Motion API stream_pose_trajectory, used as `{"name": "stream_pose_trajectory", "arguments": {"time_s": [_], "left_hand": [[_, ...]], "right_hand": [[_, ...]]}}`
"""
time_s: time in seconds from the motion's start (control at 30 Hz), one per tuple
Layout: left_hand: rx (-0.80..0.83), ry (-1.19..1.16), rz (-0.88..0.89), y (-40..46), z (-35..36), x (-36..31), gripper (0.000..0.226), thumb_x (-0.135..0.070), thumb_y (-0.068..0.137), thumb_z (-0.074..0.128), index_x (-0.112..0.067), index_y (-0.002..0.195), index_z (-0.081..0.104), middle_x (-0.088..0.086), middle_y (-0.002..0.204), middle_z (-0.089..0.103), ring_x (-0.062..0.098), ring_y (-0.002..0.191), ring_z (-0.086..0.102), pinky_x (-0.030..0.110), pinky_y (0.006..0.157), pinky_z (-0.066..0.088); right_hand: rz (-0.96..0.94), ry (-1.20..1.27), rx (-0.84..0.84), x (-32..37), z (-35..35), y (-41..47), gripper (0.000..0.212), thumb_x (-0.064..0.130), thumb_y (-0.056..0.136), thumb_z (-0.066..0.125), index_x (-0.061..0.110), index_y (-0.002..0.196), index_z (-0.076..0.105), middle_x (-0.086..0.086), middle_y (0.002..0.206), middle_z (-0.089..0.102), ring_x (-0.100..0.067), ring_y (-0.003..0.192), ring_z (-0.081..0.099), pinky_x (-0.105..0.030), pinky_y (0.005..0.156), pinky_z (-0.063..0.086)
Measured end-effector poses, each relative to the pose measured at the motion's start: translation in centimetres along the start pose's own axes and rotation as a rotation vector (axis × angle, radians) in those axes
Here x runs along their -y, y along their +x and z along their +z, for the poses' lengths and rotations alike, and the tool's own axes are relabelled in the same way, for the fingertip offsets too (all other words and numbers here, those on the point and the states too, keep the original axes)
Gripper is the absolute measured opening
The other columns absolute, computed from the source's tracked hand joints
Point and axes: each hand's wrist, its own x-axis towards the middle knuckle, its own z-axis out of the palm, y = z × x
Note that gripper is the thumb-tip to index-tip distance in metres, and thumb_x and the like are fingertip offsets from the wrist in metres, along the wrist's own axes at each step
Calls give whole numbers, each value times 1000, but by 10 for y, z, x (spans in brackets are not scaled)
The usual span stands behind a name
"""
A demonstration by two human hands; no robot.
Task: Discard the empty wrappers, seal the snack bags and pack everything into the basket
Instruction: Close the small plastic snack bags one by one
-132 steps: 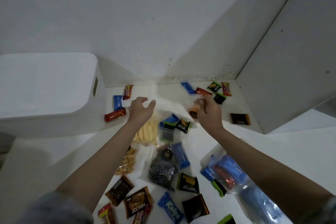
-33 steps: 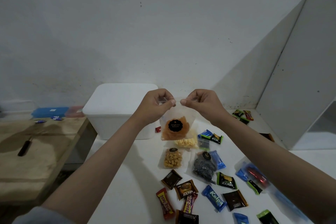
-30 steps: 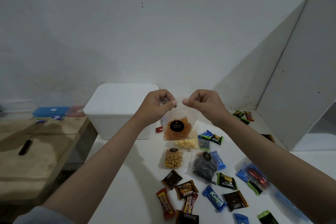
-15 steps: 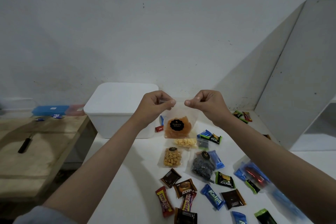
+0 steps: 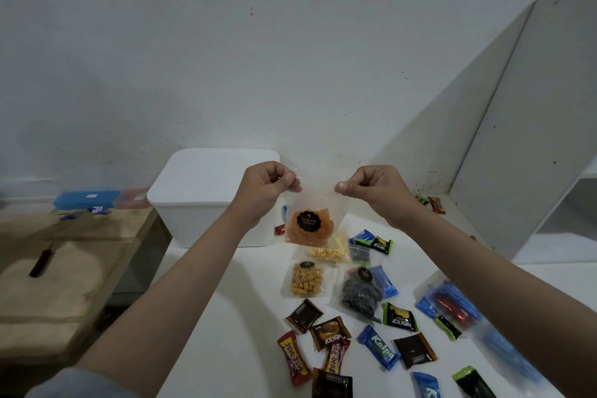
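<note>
I hold a clear snack bag of orange chips [image 5: 309, 222] with a black round label up in the air above the white table [image 5: 239, 307]. My left hand [image 5: 265, 191] pinches its top left corner and my right hand [image 5: 374, 187] pinches its top right corner. Behind the bag stands the white basket [image 5: 206, 197]. On the table lie a bag of yellow sticks [image 5: 329, 250], a bag of small tan snacks [image 5: 305, 279] and a bag of dark swirled snacks [image 5: 360, 296].
Several small wrapped snacks lie scattered over the table's near part, such as a blue Kalpa bar [image 5: 381, 350] and a Nextar pack [image 5: 400, 318]. A clear zip bag with blue and red bars [image 5: 452, 304] lies at the right. A wooden bench [image 5: 64, 268] stands to the left.
My hands have slid a little further apart along the top edge of the orange chip bag; the bag still hangs in the same place.
</note>
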Motion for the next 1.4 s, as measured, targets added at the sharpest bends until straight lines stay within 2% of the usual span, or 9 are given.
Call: {"name": "stream_pose_trajectory", "arguments": {"time_s": [0.13, 0.3, 0.43, 0.5, 0.6, 0.7, 0.93, 1.2, 1.4], "left_hand": [[-29, 66, 0, 0, 3, 0, 22, 5, 89, 56, -7, 72, 60, 7, 70, 65, 7, 61, 68, 15, 64, 51], [94, 215, 8, -1, 7, 6, 18, 3, 88, 60, -8, 74, 60, 5, 71, 66, 12, 66, 67, 28, 70, 54], [-36, 403, -10, -3, 20, 12, 7, -17, 85, 68, -14, 83, 63, -3, 81, 66, 11, 78, 62, 21, 74, 49], [-157, 472, -125, -4, 25, 12, 23, -34, 84, 69, -12, 89, 61, -3, 82, 65, 10, 76, 63, 21, 68, 49], [22, 319, -369, -4, 33, 8, 38, -40, 88, 63, -3, 95, 61, 5, 77, 72, 17, 71, 71, 37, 74, 56], [142, 152, -495, -5, 40, 4, 34, -32, 90, 63, 1, 100, 61, 12, 86, 74, 18, 74, 72, 31, 70, 54], [84, 11, -472, -8, 49, 4, 10, -1, 82, 69, -6, 76, 63, 19, 75, 66, 22, 60, 61, 20, 52, 54], [32, -28, -458, -12, 51, 12, 12, 4, 83, 65, -3, 74, 65, 19, 78, 63, 25, 69, 60, 30, 69, 55], [21, -44, -438, -15, 57, 27, 3, 0, 86, 63, 0, 83, 64, 15, 77, 69, 14, 60, 69, 33, 75, 57]], "right_hand": [[-3, -155, 52, 5, -3, -4, 37, 39, 61, 82, 6, 67, 66, -33, 84, 66, -53, 86, 60, -62, 87, 49], [29, -499, 281, 12, 8, -8, 17, 26, 80, 75, 10, 83, 69, -4, 81, 73, -15, 77, 71, -29, 75, 57], [133, -398, 213, 5, 19, -7, 18, 16, 86, 68, 8, 71, 61, -8, 77, 74, -18, 69, 74, -24, 58, 53], [189, -332, 138, 2, 22, -7, 20, 11, 85, 68, 5, 69, 58, -12, 74, 73, -22, 67, 74, -26, 53, 50], [169, -373, 95, -3, 26, -9, 19, 13, 80, 73, 6, 67, 61, -12, 64, 69, -18, 61, 72, -29, 55, 50], [111, -439, 75, -9, 28, -13, 18, 17, 73, 80, 4, 67, 69, -10, 66, 71, -6, 50, 58, -28, 58, 49], [170, -228, 0, -16, 26, -26, 18, 19, 66, 86, 7, 74, 75, 11, 43, 61, 2, 38, 50, -11, 45, 41], [313, 9, -48, -27, 26, -30, 21, 15, 82, 73, -5, 87, 71, -15, 78, 72, -9, 66, 70, -24, 62, 59], [333, -9, -106, -36, 28, -29, 16, 15, 86, 68, 7, 72, 67, -6, 69, 64, -13, 65, 61, -27, 63, 54]]}}
